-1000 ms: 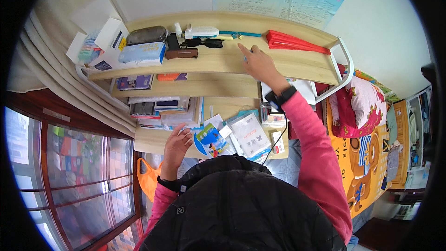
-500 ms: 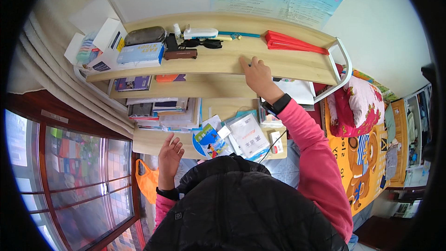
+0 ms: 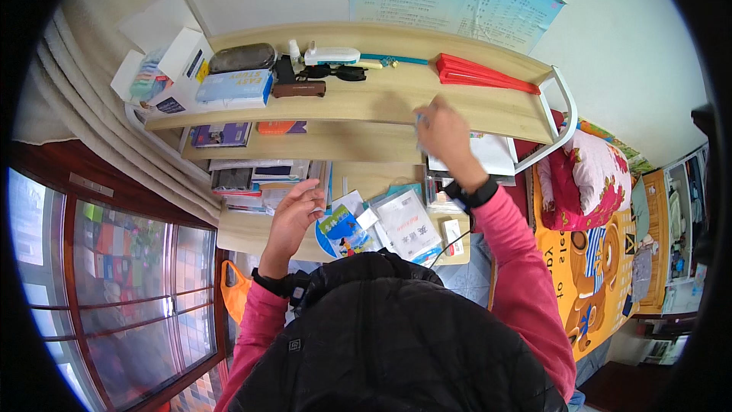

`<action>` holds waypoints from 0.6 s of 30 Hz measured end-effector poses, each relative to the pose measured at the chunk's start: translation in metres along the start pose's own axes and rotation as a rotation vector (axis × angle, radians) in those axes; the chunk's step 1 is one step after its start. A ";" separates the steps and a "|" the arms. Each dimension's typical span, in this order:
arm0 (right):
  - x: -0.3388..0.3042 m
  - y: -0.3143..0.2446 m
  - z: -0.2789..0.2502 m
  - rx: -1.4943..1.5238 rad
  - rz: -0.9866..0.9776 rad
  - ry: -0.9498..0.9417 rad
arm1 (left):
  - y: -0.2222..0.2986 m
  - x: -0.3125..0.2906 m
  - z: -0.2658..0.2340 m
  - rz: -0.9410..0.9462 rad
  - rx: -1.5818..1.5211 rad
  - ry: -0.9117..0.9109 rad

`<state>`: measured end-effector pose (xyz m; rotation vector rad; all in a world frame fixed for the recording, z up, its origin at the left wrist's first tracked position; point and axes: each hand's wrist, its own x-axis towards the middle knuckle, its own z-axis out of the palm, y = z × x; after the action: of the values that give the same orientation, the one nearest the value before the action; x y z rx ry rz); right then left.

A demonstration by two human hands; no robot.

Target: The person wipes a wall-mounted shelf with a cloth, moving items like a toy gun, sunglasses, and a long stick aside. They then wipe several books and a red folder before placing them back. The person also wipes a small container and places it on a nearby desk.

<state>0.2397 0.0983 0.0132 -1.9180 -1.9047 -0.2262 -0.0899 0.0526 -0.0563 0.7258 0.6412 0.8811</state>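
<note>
My right hand [image 3: 444,136] is in front of the top shelf's [image 3: 366,103] edge, its fingers pinched together. A small, thin bluish thing [image 3: 418,120] shows at its fingertips, too blurred to name. Lower down, my left hand [image 3: 293,220] hovers over the desk [image 3: 255,233] with fingers loosely curled and apart, holding nothing that I can see. Beside it lie a blue and green picture booklet [image 3: 347,230] and a white-covered book in a clear sleeve [image 3: 408,221]. A small white box [image 3: 452,236] rests at the desk's right.
Along the top shelf stand an open white box [image 3: 179,69], a blue and white box [image 3: 232,90], a black case [image 3: 242,57], sunglasses [image 3: 335,72], a brown case [image 3: 299,89] and a red folded fan [image 3: 480,76]. Book stacks [image 3: 267,183] fill the lower left; a bed [image 3: 598,275] is at right.
My right hand has drawn back from the shelf surface, down and right, its pointing finger now closed with the others on the small bluish thing. My left hand has risen, moving slightly right.
</note>
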 end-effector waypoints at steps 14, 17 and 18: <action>0.121 0.034 0.102 0.039 0.140 -0.258 | -0.014 -0.039 -0.040 0.003 -0.179 0.141; 0.096 0.044 0.078 0.322 0.064 -0.305 | -0.019 -0.056 -0.059 0.034 -0.232 0.216; 0.078 0.045 0.066 0.423 0.048 -0.299 | -0.021 -0.061 -0.065 0.045 -0.251 0.236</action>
<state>0.2753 0.1978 -0.0226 -1.7734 -1.8916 0.4680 -0.1584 0.0107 -0.0991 0.4150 0.7092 1.0771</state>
